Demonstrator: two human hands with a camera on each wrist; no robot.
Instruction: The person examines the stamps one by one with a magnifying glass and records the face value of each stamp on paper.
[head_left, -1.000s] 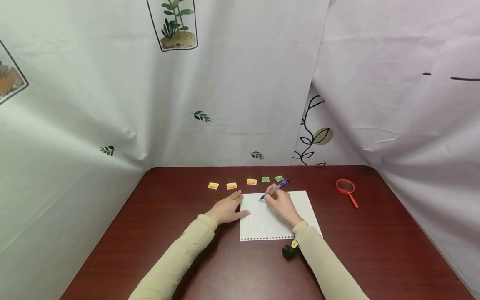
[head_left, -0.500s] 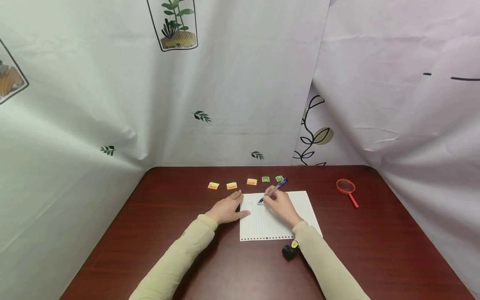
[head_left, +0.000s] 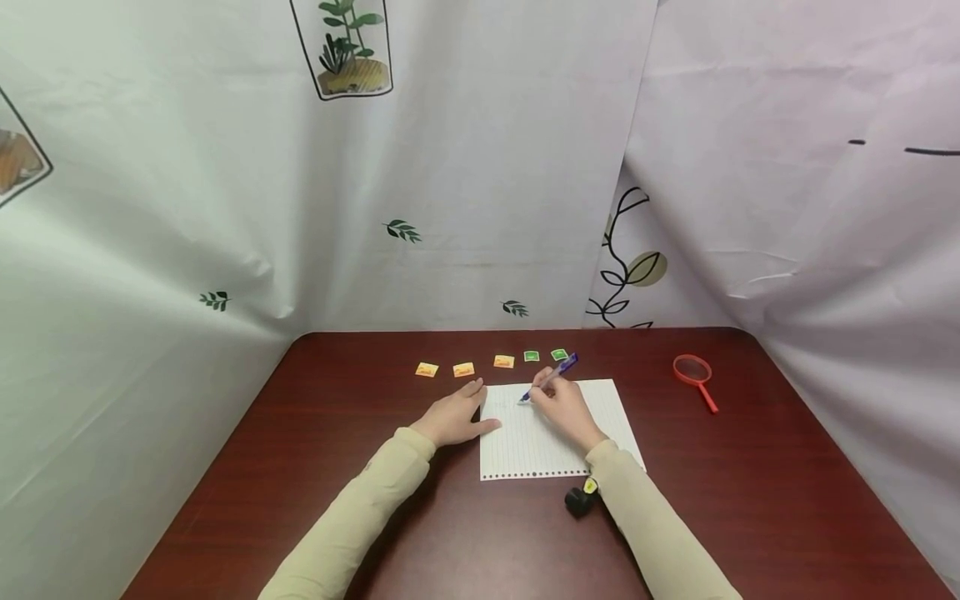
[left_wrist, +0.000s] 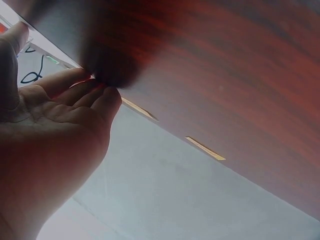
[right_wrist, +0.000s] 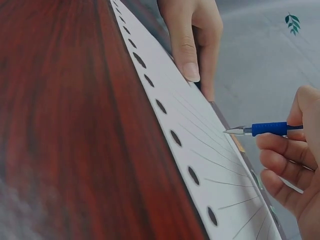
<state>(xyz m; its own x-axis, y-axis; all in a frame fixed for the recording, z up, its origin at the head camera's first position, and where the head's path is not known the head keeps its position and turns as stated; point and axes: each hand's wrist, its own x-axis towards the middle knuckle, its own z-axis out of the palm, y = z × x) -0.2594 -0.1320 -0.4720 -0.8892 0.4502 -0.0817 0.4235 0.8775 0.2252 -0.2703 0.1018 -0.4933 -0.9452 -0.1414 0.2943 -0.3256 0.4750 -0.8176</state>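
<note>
A lined sheet of paper [head_left: 517, 454] with a row of punched holes along its near edge lies on the dark red table. My right hand [head_left: 564, 410] pinches a blue pen [head_left: 558, 369], its tip at the upper left part of the sheet. In the right wrist view the blue grip of the pen [right_wrist: 270, 129] sits between thumb and fingers, the metal tip at the paper's surface. My left hand [head_left: 453, 418] rests on the sheet's left edge, thumb on the paper and fingers extended. The left wrist view shows the left palm [left_wrist: 60, 125] from below.
Three orange-yellow cards [head_left: 463, 369] and two green cards [head_left: 531, 356] lie in a row beyond the sheet. A red magnifying glass [head_left: 693, 371] lies at the right. A small black object [head_left: 578, 502] is beside the right sleeve. Printed white cloth [head_left: 480, 167] hangs around the table.
The pen tip shifts slightly toward me and left, then back up and right, in small movements over the paper. The left hand stays in place.
</note>
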